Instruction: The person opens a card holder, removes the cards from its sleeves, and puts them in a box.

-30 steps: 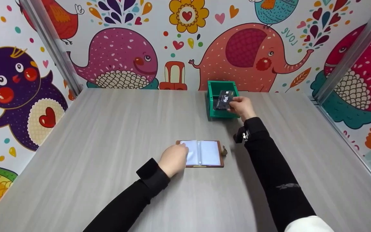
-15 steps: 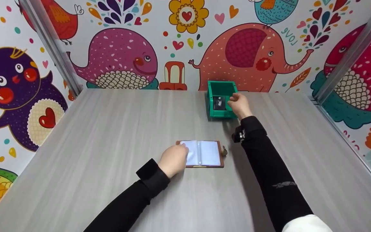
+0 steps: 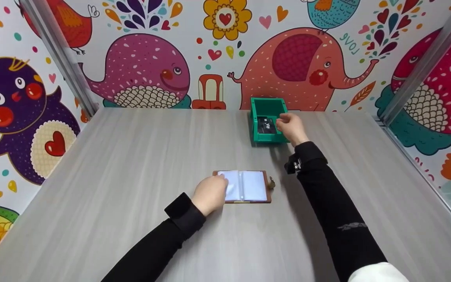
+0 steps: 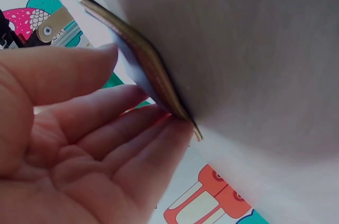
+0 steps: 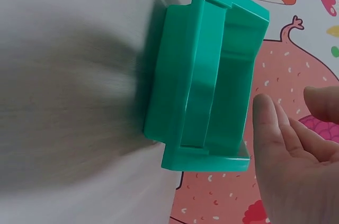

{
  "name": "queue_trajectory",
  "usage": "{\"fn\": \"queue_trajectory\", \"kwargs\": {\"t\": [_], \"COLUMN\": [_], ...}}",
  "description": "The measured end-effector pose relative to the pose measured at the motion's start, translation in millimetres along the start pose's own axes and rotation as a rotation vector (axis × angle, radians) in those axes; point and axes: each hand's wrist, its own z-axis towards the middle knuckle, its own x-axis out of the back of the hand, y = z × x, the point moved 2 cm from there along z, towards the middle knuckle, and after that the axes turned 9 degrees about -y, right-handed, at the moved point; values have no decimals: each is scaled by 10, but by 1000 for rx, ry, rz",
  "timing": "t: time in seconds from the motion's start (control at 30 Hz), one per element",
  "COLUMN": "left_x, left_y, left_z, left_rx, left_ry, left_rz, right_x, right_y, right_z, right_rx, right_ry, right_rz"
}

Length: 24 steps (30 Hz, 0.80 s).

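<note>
A small card holder (image 3: 253, 186) lies spread on the table, with clear sleeve pages, a brown cover and a snap strap (image 3: 271, 183) at its right. My left hand (image 3: 210, 194) rests on its left side; in the left wrist view, the thumb and fingertips touch the inner face of the page and cover edge (image 4: 153, 70). Further back stands a green plastic bin (image 3: 270, 138) with a black VIP card (image 3: 265, 125) inside. Over the bin's right rim is my right hand (image 3: 293, 128); in the right wrist view, its thumb and fingers are apart, holding nothing.
The grey wood-grain table (image 3: 143, 156) runs back to a patterned wall (image 3: 217, 90) close behind the bin. Patterned side panels and metal posts (image 3: 59, 58) bound the left and right. A black strap with a small device sits on the right wrist.
The right hand has let go of the VIP card, which has dropped into the green bin. That hand stays beside the bin's right rim. The left hand has kept its place on the card holder.
</note>
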Motion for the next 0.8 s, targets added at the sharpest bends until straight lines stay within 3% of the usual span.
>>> {"fn": "queue_trajectory", "kwargs": {"t": [0.27, 0.47, 0.57, 0.8], "left_x": [-5, 0, 4, 12], "left_y": [2, -3, -5, -5], "left_z": [-1, -5, -4, -2], "left_rx": [-12, -11, -12, -12], "left_ry": [20, 25, 14, 23], "left_rz": [10, 0, -12, 1], "right_x": [58, 18, 22, -79], "right_y": [255, -176, -222, -335], "right_z": [29, -492, -625, -900], "right_rx": [76, 177, 228, 232], "right_ry": [-67, -151, -170, -199], "right_rz": [-23, -118, -148, -245]}}
